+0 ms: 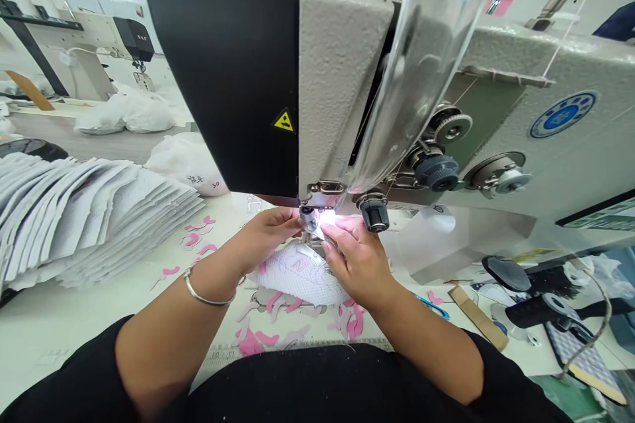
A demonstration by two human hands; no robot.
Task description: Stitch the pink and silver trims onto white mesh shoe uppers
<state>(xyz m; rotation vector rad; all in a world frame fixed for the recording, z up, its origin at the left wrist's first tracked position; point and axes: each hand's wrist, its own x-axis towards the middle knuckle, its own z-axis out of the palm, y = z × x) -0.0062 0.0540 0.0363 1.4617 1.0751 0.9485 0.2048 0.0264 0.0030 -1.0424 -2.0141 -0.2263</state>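
The person over there is dressed in black: a plain black top covers the front of the body, its cloth dark and matte from where I stand. The left sleeve and the right sleeve are the same black, loosely cut, each ending short of the wrist and leaving the forearm uncovered. Round the left wrist sits a slim silver-coloured bangle, rounded and shiny where it catches the light. Both hands, the left hand and the right hand, are bare.
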